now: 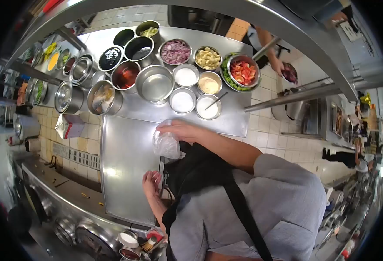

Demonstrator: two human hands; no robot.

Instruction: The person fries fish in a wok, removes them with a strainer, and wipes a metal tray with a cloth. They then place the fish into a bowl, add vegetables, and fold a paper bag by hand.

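Note:
My right hand (178, 130) is closed on a clear, crumpled plastic bag (166, 145), which hangs over the near part of the steel counter (128, 169). Lower down, my left hand (151, 180) is by the counter's edge, its fingers loosely bent and apart, with nothing visible in it. Beyond the bag stand an empty-looking steel pot (154, 83), a bowl of white powder (182, 100) and another white-filled bowl with a utensil (208, 107). Chopped onion (175, 51), pale chunks (207, 58) and cut tomatoes (243, 72) fill bowls farther back.
Pots of dark liquid (139, 48) and red liquid (125, 75) stand at the back left. A carton (69, 126) is left of the counter. A metal post (296, 98) crosses the right side. A co-worker's hand (277, 65) is near a bowl (289, 73); another person (361, 163) stands far right.

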